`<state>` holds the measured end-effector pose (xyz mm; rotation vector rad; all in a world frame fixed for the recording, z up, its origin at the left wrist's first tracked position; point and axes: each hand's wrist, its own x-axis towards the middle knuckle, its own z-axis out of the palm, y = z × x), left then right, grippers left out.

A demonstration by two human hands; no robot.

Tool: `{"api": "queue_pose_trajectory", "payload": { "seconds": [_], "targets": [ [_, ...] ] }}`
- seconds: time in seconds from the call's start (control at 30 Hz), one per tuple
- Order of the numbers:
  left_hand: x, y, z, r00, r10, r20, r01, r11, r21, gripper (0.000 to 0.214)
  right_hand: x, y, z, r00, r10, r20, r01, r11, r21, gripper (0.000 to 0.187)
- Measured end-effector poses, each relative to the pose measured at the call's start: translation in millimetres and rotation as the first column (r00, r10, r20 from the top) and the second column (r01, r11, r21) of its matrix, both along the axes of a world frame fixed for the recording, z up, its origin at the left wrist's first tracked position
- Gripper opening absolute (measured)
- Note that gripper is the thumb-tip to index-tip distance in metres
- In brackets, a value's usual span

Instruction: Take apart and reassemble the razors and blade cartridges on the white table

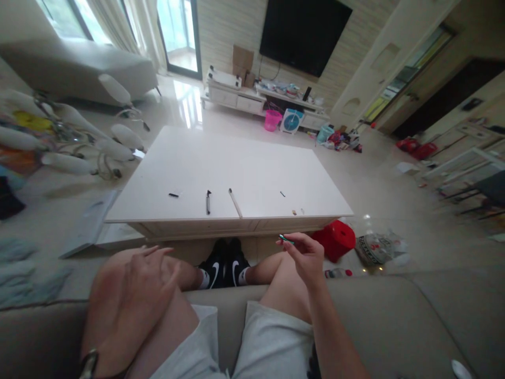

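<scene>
My right hand is raised over my right knee and pinches a small, slim green and dark object between thumb and fingers; its kind is too small to make out. My left hand rests on my left thigh, fingers stretched out and holding nothing. In front of both hands is a white table. Along its near side lie a short black piece, a dark razor-like tool, a toothbrush-like stick, a thin dark piece and a small brown bit.
A red stool stands on the floor beyond my right knee, with a filled plastic bag and a bottle nearby. Across the room are a pink bin, a blue fan and a low white cabinet. I sit on a sofa.
</scene>
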<state>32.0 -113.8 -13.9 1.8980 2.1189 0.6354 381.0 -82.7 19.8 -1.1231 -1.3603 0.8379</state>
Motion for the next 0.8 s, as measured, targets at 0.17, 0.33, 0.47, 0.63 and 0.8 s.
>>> {"api": "queue_pose_trajectory", "payload": {
  "seconds": [0.17, 0.33, 0.47, 0.63, 0.8],
  "targets": [
    [59, 39, 16.3, 0.926, -0.265, 0.268, 0.222, 0.958, 0.180, 0.024, -15, -2, 28.2, 0.940, 0.026, 0.341, -0.087, 0.982, 0.167, 0.018],
    [118, 31, 49.5, 0.781, -0.457, 0.426, 0.465, 0.881, 0.092, 0.016, -19, -7, 33.2, 0.889, 0.019, 0.458, -0.144, 0.960, 0.239, 0.019],
    [156, 26, 49.7, 0.776, -0.547, 0.314, 0.583, 0.812, -0.025, 0.017, -25, -19, 31.0, 0.900, -0.005, 0.437, -0.127, 0.954, 0.272, 0.016],
    [170, 63, 15.8, 0.811, -0.583, 0.061, 0.569, 0.759, -0.315, 0.019, -53, -44, 28.6, 0.923, 0.067, 0.379, -0.181, 0.945, 0.271, 0.016],
    [137, 85, 7.6, 0.862, -0.506, 0.002, 0.468, 0.795, -0.385, 0.025, -103, -64, 22.2, 0.984, 0.151, 0.095, -0.161, 0.981, 0.111, 0.008]
  ]
}}
